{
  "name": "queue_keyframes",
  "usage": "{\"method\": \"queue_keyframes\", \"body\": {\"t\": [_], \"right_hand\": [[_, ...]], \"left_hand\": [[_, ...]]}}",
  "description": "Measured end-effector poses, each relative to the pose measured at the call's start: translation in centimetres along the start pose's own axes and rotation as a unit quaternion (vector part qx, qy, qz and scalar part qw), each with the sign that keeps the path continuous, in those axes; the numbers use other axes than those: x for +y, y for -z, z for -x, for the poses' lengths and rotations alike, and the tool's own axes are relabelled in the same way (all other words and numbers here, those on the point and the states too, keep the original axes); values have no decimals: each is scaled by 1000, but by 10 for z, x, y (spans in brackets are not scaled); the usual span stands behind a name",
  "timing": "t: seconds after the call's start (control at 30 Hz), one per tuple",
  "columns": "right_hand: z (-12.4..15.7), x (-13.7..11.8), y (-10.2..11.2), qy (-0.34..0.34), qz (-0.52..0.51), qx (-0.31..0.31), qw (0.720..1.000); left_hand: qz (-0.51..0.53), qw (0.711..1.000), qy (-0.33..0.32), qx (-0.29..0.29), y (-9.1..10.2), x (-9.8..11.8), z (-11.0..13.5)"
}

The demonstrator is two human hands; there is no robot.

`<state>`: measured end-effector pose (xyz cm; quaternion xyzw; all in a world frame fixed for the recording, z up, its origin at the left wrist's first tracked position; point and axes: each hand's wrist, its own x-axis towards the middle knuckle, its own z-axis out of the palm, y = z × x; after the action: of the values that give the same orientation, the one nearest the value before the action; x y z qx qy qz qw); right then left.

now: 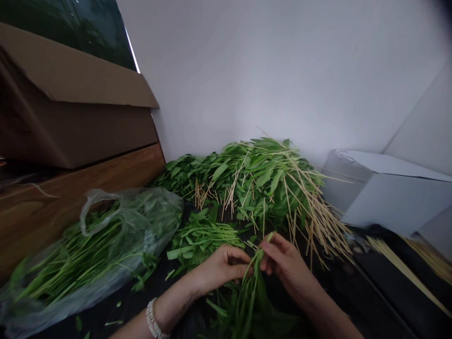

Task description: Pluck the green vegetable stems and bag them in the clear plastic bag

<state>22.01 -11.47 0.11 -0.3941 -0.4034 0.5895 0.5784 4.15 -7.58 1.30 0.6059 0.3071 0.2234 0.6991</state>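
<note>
A bunch of leafy green stems [250, 294] hangs leaves-down between my two hands near the bottom centre. My left hand [226, 264], with a beaded bracelet at the wrist, pinches the stems from the left. From the right, my right hand [280, 256] grips the upper stem ends between thumb and fingers. Just behind my hands lies a small heap of cut greens [201, 238]. Farther back is a large pile of leafy bundles [261, 165] with many thin wooden sticks [318, 212] poking out of it.
On the left, a clear plastic bag [141, 235] holds more long green stems. A cardboard box [95, 127] sits above a wooden surface [116, 172]. At right stands a white box [399, 193], with loose thin sticks [406, 268] in front. A white wall [275, 70] closes the back.
</note>
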Motion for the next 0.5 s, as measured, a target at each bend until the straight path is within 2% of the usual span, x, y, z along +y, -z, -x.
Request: {"method": "queue_keyframes", "body": {"t": [0.23,0.5], "right_hand": [[1,-5,1,-29,-18,18,999],[1,-9,1,-24,-9,18,1000]], "left_hand": [[82,994,65,-5,8,-7,-1],[102,991,90,14,5,-7,0]]}}
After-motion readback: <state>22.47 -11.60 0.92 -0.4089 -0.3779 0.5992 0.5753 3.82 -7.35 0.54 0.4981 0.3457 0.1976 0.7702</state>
